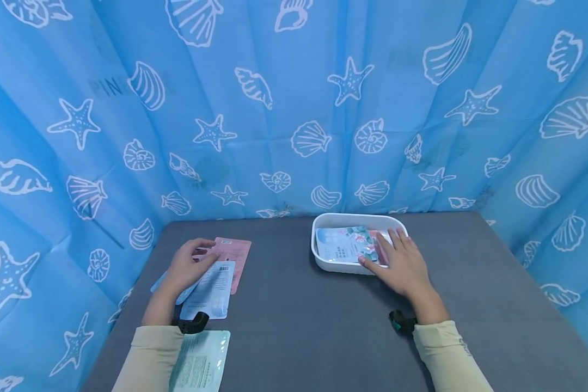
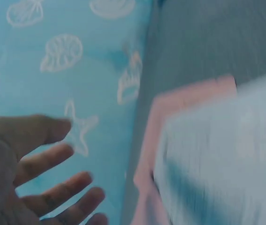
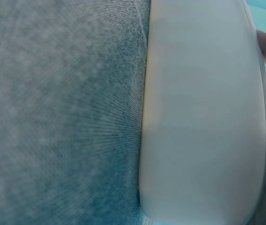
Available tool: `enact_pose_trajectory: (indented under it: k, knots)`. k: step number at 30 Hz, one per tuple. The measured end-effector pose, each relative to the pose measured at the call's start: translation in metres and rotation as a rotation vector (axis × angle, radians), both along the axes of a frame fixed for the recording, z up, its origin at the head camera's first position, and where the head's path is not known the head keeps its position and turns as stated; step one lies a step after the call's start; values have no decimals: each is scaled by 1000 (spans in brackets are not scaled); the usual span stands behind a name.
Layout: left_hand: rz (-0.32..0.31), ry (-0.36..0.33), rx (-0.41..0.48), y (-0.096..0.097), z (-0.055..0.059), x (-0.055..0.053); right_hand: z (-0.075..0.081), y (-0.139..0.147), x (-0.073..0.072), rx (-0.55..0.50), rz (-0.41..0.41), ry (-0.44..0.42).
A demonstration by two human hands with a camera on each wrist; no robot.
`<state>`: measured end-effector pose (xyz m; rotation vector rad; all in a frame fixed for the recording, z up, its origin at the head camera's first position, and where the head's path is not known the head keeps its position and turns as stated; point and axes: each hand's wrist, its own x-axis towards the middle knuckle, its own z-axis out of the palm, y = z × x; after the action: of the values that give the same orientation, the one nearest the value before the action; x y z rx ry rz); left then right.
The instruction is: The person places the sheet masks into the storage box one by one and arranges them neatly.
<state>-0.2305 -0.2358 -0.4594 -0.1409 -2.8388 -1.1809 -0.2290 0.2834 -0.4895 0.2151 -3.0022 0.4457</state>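
Note:
My left hand hovers over several flat sachets at the left of the table, its fingers relaxed and apart with nothing between them. Under it lie a pink sachet, a pale blue one overlapping it, and a bluer one mostly hidden by the hand. In the left wrist view, the fingers are beside the blurred pale sachet. My right hand spreads over the right end of a white tray. Inside are a flowered light blue sachet and a pink one, the thumb at the former's edge.
A pale green sachet lies by the left forearm, partly covered by the sleeve. The grey table stretches between the hands. A blue shell-patterned curtain hangs behind the table and along both sides.

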Motion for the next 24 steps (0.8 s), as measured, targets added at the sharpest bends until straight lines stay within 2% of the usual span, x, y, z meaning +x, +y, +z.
enact_pose_trajectory:
  k: [3, 7, 13, 18, 24]
  knots:
    - [-17, -42, -53, -18, -3, 5, 0, 0, 0, -9, -4, 10]
    - [13, -93, -110, -36, -4, 9, 1, -1, 0, -11, -7, 14]
    - [51, -133, -198, -55, -8, 7, 0, -1, 1, -1, -14, -2]
    - [68, -171, -215, -70, -18, 5, -1, -2, 1, -9, -10, 6]
    - [76, -228, -237, -77, -23, 5, -1, -1, 0, -7, -8, 4]
